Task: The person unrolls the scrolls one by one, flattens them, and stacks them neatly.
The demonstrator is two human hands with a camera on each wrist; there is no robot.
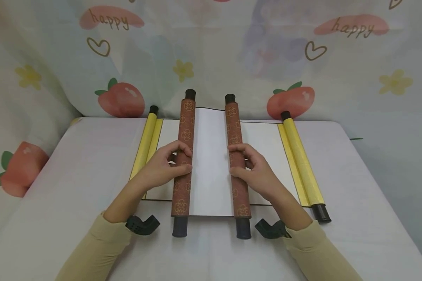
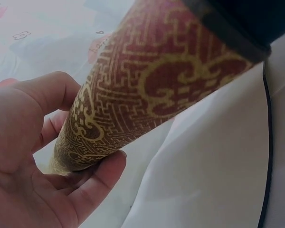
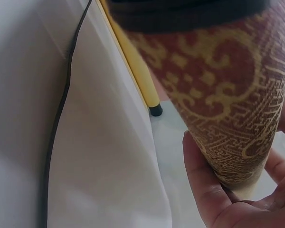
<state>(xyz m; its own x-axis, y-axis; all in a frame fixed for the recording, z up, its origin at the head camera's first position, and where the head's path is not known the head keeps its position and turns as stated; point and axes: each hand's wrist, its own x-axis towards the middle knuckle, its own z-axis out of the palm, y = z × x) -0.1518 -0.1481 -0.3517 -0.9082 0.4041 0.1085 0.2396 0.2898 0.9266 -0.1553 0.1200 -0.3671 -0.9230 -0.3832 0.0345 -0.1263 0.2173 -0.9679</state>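
A brown-red scroll with gold patterns is partly unrolled, with white paper (image 1: 212,164) stretched between its two rollers. My left hand (image 1: 165,164) grips the left roller (image 1: 180,191) near its middle, thumb on one side and fingers bent round the other. On the right roller (image 1: 240,199), my right hand (image 1: 254,168) has a matching hold. Black knobs cap the roller ends. Seen close in the left wrist view, the patterned roller (image 2: 133,80) slants through the hand's grasp. A second, yellow scroll lies spread beneath, its white sheet (image 1: 263,156) partly covered by the first.
The yellow scroll's left rod (image 1: 144,146) and right rod (image 1: 304,164) lie outside my hands on the white tablecloth (image 1: 351,175). Behind the table hangs a printed cloth (image 1: 211,50) with fruit, flowers and lettering. Black curved wrist mounts (image 1: 143,225) sit by both cuffs.
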